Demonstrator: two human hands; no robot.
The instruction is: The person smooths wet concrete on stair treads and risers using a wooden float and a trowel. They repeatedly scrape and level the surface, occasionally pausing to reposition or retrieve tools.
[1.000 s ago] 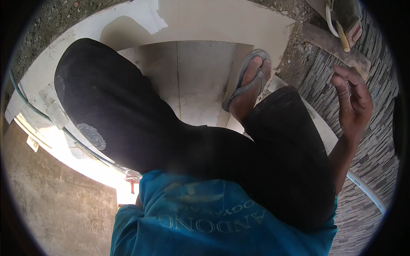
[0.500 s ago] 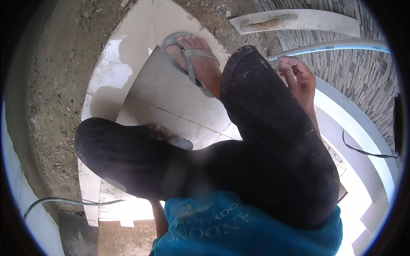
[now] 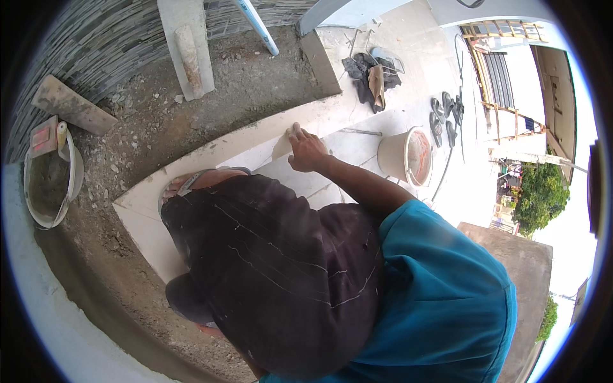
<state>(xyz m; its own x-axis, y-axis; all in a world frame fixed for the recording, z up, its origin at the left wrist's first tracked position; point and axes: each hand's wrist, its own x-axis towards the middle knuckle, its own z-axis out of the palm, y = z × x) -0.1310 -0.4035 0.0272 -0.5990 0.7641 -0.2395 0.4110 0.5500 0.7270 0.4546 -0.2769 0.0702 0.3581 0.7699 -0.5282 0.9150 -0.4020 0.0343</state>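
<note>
My right hand (image 3: 306,150) reaches down to the pale tiled ledge (image 3: 223,142), its fingertips on the tile near the ledge's inner edge. The thumb looks apart from the bent fingers, and I see nothing held between them. A beige patch beside the fingers could be a shadow or reflection on the glossy tile. My left hand is out of view; a sliver of forearm shows below my dark-trousered knees (image 3: 287,274). A sandalled foot (image 3: 185,185) rests on the ledge. Beyond it lies a long plastering float (image 3: 188,60) with a worn handle.
A bucket of grey mix (image 3: 48,182) carries a red-and-white block on its rim. Near it leans a dirty board (image 3: 75,105). A blue pipe (image 3: 258,29) lies by the stone-clad wall. Rightward are a beige bucket (image 3: 391,156), a thin rod (image 3: 362,132), dark cloths (image 3: 364,76) and sandals (image 3: 437,115).
The view has swung right, bringing buckets, sandals and the outdoors into sight. My right hand has gone from beside my right knee down to the tiled ledge.
</note>
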